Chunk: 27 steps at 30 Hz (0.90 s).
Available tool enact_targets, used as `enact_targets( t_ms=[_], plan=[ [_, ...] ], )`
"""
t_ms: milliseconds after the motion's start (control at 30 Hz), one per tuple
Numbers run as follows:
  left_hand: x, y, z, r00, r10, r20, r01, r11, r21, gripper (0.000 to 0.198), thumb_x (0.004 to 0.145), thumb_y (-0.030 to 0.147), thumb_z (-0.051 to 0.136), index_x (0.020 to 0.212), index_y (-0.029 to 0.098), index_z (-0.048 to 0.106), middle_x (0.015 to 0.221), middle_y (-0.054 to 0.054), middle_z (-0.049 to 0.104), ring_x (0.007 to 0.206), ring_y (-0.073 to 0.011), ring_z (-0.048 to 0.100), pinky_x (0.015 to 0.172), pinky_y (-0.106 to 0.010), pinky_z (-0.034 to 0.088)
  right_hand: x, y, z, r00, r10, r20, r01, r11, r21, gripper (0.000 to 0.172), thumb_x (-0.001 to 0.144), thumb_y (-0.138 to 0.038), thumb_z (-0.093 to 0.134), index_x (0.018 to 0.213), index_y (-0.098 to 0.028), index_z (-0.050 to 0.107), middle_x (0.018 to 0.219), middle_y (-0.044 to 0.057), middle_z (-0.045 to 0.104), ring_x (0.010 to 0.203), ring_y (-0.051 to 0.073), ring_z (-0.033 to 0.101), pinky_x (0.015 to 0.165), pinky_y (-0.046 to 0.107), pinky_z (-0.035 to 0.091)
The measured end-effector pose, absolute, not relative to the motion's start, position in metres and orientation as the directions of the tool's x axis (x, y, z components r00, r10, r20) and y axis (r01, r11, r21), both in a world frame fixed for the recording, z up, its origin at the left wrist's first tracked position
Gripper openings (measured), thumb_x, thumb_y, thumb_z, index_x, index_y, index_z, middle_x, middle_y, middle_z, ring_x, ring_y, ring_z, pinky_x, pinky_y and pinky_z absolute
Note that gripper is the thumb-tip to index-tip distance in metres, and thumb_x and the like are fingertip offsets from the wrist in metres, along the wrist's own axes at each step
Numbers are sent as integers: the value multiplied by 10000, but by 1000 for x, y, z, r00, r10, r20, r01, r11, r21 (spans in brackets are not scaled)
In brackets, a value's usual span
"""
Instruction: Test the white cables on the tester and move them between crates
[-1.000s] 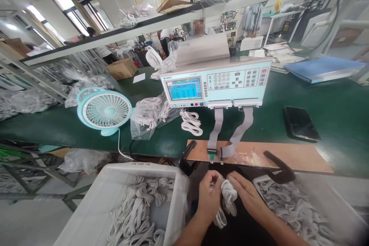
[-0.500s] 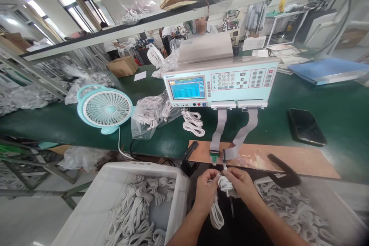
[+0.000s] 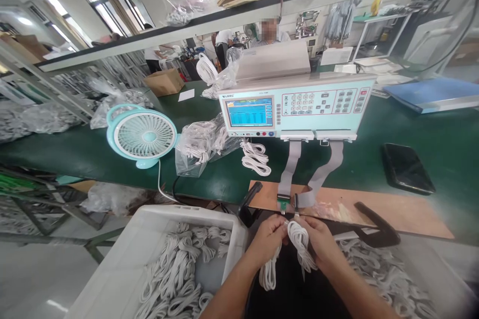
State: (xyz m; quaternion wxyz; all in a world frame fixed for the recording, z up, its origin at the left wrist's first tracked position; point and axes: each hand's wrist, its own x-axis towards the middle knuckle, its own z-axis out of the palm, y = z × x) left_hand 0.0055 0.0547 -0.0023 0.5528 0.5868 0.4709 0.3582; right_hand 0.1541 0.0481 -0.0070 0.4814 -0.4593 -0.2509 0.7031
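My left hand [image 3: 270, 240] is closed in a pinch, with a coiled white cable [image 3: 268, 274] hanging below its fingers. My right hand [image 3: 319, 240] is closed on a second white cable coil [image 3: 298, 239], which droops between the two hands. The fingertips of both hands almost meet just below the front edge of the wooden board [image 3: 340, 202]. Just above the left fingers is a small green circuit board with a metal plug [image 3: 283, 206]. A ribbon-cable connector [image 3: 297, 202] reaches down to the right fingertips; whether a cable end is seated there is hidden.
A tester with a screen [image 3: 295, 107] stands behind the board, two grey ribbon cables running from it. White bins of coiled cables flank me, left [image 3: 149, 214] and right [image 3: 389, 279]. Black clamps [image 3: 249, 204] grip the board. A fan [image 3: 145, 134] and phone [image 3: 407, 168] sit on the table.
The coil at my right hand has swung lower and fanned out, and the left one has shifted slightly left. My hands stay near the connectors. The view has shifted a little.
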Motion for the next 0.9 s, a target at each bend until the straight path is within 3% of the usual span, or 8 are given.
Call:
enact_targets(
  t_ms=[133,400,533,767,900],
  plan=[
    [12,55,-10,74,991,-112,143,101,985,367,829,395,535,550,158,566,642,-4,514,648,-136,480,623,-227,376,156,48,-8,-142,902,-407,-475,-423,-771,349,602,-437,847,700,-139,696,602,37,625,562,173,543,552,258,427],
    [25,54,-19,-62,980,-190,12,191,981,339,781,389,570,543,148,592,567,-2,510,597,-135,455,611,-250,377,159,49,-18,-143,900,-412,-499,-425,-755,289,611,-376,856,737,-156,717,618,18,637,588,178,564,584,260,442],
    [30,52,-21,-60,978,-201,-79,196,977,358,787,449,574,619,139,632,604,-11,549,620,-137,478,630,-253,394,159,48,-21,-156,904,-399,-500,-421,-757,303,643,-387,839,795,-152,721,680,35,658,641,205,595,610,278,460],
    [32,52,-17,-90,974,-206,-55,201,978,421,723,526,608,541,147,578,533,-7,490,554,-128,419,571,-254,345,160,45,-24,-113,918,-379,-396,-392,-831,350,665,-480,800,803,-168,719,769,57,690,726,241,619,631,278,481],
    [32,59,-14,-60,976,-209,-43,207,977,416,710,534,599,546,156,544,529,4,451,527,-117,375,539,-258,302,163,51,-41,-104,912,-398,-367,-407,-837,411,601,-547,811,774,-184,729,783,62,697,795,278,631,712,308,517]
  ],
)
